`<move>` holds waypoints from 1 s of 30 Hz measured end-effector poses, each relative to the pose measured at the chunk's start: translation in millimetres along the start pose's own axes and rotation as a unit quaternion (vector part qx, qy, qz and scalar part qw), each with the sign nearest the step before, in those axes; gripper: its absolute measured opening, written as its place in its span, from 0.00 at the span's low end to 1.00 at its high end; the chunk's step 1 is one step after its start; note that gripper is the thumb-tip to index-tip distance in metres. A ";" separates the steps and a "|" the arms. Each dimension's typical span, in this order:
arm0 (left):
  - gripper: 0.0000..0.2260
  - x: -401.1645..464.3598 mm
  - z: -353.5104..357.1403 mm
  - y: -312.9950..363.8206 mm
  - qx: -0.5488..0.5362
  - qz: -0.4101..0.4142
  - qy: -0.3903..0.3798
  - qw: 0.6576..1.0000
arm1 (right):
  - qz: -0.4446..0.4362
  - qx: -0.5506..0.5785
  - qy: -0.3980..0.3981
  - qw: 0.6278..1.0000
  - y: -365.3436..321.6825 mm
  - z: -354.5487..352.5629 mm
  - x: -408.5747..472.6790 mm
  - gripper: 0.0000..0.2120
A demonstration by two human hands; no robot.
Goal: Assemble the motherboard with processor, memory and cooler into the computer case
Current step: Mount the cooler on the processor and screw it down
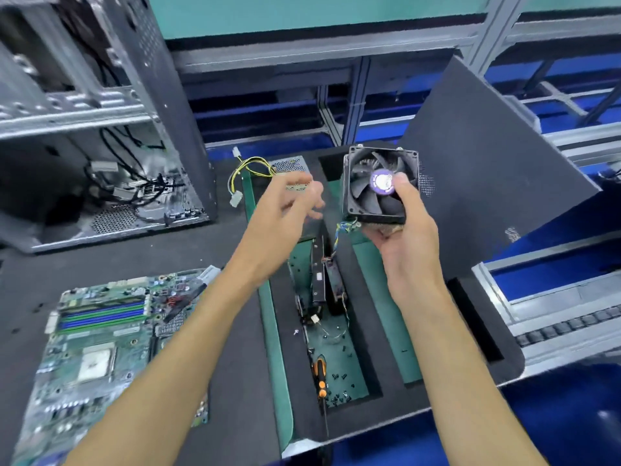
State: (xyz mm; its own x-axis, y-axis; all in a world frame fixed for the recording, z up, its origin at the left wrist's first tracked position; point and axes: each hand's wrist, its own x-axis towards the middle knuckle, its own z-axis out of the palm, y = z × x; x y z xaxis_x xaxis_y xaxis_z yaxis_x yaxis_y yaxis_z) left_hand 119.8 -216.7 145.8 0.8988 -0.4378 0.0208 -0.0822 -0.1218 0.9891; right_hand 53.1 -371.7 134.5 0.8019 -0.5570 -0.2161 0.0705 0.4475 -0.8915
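Note:
My right hand [408, 227] grips a black cooler [379, 183] from below, its fan with a purple hub facing me, above the foam tray. A thin cable [339, 237] hangs from the cooler. My left hand [285, 213] hovers beside it, blurred, fingers loosely curled and holding nothing. The green motherboard [100, 351] lies flat on the table at lower left, with blue and green memory slots and a processor [95, 364] seated in its socket. The open computer case [100, 129] stands at upper left, cables inside.
A black foam tray [379, 297] holds parts in green-lined slots: an orange-handled screwdriver [321, 378], several loose black screws [339, 378], dark cards [322, 277], and a power supply with yellow wires [248, 166]. A dark side panel [487, 156] leans at right.

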 end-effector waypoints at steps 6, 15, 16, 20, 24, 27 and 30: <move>0.19 -34.2 -54.2 15.6 -0.075 -0.021 -0.029 0.997 | 0.016 0.017 -0.060 0.998 13.5 64.3 -36.2 0.12; 0.16 -96.4 -189.8 0.3 -0.050 -0.008 -0.024 0.998 | 0.078 0.026 -0.052 0.995 76.6 174.8 -119.3 0.19; 0.16 -102.8 -205.6 -4.2 -0.048 -0.009 -0.017 0.999 | 0.089 0.023 -0.054 0.994 83.8 185.8 -128.4 0.19; 0.14 -128.0 -264.5 -24.0 -0.017 -0.015 0.007 1.000 | 0.127 -0.030 -0.079 0.988 109.8 219.3 -158.5 0.19; 0.17 -150.9 -308.6 -34.9 0.069 -0.006 0.030 0.997 | 0.139 -0.042 -0.115 0.983 130.2 242.7 -182.3 0.12; 0.16 -164.0 -329.3 -32.1 0.143 -0.016 0.035 0.989 | 0.153 -0.011 -0.130 0.980 146.9 255.9 -197.3 0.11; 0.11 -173.0 -337.8 -26.4 0.133 -0.002 0.002 0.991 | 0.167 0.030 -0.136 0.976 166.9 263.2 -209.1 0.08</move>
State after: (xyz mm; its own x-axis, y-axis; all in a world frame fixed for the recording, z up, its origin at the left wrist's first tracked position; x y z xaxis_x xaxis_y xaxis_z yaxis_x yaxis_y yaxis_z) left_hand 111.9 163.2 165.2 0.9011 -0.4332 0.0187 -0.1892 -0.3539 0.9160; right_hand 53.4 3.6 135.7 0.9138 -0.1704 -0.3687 -0.1932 0.6162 -0.7635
